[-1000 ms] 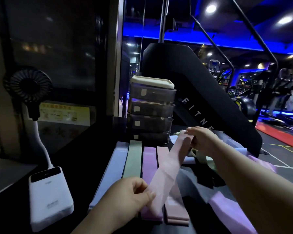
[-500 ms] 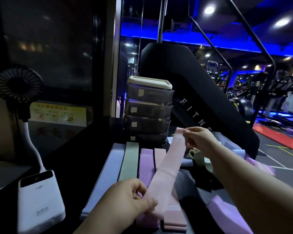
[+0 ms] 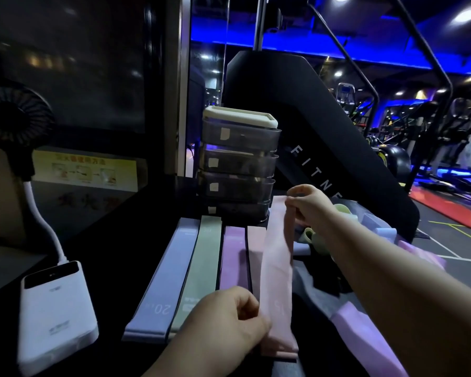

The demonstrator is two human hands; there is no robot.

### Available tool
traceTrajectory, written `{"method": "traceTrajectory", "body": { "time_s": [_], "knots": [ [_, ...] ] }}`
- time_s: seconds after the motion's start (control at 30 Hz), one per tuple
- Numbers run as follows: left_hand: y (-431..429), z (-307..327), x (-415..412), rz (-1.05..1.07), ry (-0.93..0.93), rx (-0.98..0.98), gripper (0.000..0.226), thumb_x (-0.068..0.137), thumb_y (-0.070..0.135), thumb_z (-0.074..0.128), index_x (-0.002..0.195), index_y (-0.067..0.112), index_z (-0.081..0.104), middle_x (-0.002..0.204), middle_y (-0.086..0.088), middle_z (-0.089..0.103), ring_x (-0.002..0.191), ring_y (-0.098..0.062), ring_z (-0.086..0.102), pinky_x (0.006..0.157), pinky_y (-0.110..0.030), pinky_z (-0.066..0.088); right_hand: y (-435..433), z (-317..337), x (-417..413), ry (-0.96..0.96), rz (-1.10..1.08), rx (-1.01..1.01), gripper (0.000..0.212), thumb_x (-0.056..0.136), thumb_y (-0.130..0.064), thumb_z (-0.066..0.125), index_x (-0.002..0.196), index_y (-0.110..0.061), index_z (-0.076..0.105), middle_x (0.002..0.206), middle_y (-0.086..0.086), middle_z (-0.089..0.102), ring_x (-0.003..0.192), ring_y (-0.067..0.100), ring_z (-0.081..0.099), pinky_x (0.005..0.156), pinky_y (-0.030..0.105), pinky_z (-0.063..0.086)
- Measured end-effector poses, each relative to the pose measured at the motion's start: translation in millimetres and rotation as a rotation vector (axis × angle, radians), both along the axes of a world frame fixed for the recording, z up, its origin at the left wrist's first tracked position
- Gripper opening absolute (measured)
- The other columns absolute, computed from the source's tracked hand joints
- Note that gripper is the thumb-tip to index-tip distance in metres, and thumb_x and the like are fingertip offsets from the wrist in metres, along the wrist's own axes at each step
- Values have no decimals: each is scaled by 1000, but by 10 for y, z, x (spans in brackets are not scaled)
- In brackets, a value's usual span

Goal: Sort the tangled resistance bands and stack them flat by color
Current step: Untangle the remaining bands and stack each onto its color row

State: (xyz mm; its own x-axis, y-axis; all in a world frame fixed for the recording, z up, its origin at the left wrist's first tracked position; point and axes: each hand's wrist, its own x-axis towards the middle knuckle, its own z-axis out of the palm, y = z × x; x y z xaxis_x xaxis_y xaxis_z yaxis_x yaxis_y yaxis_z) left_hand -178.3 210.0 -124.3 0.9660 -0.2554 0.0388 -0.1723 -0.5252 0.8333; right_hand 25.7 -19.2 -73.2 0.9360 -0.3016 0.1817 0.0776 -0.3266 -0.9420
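A pink resistance band (image 3: 276,270) is stretched lengthwise between my hands. My left hand (image 3: 229,325) pinches its near end and my right hand (image 3: 307,205) pinches its far end. It lies over a pink stack (image 3: 256,257) on the dark table. Beside that stack, flat and parallel, lie a purple band (image 3: 233,257), a green band (image 3: 201,268) and a blue band (image 3: 166,276). To the right sits a tangle of bands: green (image 3: 314,236), blue (image 3: 375,227) and lilac (image 3: 365,333).
A stack of smoky plastic drawers (image 3: 239,161) stands just behind the bands. At the left stands a white power bank (image 3: 55,306) with a small black fan (image 3: 14,115) on a white neck. A black fitness machine (image 3: 310,126) rises behind.
The pink band has swung from a diagonal to lie in line over the pink stack. My right hand has lowered its far end and my left hand has moved its near end down.
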Motion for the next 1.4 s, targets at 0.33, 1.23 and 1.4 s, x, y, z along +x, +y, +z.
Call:
{"method": "traceTrajectory", "body": {
  "time_s": [0.33, 1.23, 1.4],
  "knots": [
    [-153, 4, -14, -10, 63, 121, 28, 82, 49, 67, 93, 38, 44, 80, 12, 72, 77, -1, 65, 83, -24, 52, 158, -202, 146, 50, 33, -94, 31, 89, 9, 52, 71, -16, 49, 59, 4, 62, 34, 6, 40, 32, 16, 32],
    [-323, -21, -3, 48, -39, 422, 28, 93, 47, 48, 97, 29, 28, 96, 4, 65, 83, -16, 53, 79, -28, 44, 320, -756, 333, 10, 30, -460, 7, 84, -15, 68, 85, -20, 63, 83, -1, 69, 74, 12, 57, 55, 8, 36],
    [-317, -45, 24, 35, -22, 420, 26, 94, 47, 47, 100, 29, 29, 92, 3, 62, 82, -18, 51, 78, -29, 44, 310, -785, 344, 34, 23, -486, 10, 83, -15, 70, 83, -22, 62, 76, -5, 65, 69, 10, 56, 52, 11, 36]
  ]
}}
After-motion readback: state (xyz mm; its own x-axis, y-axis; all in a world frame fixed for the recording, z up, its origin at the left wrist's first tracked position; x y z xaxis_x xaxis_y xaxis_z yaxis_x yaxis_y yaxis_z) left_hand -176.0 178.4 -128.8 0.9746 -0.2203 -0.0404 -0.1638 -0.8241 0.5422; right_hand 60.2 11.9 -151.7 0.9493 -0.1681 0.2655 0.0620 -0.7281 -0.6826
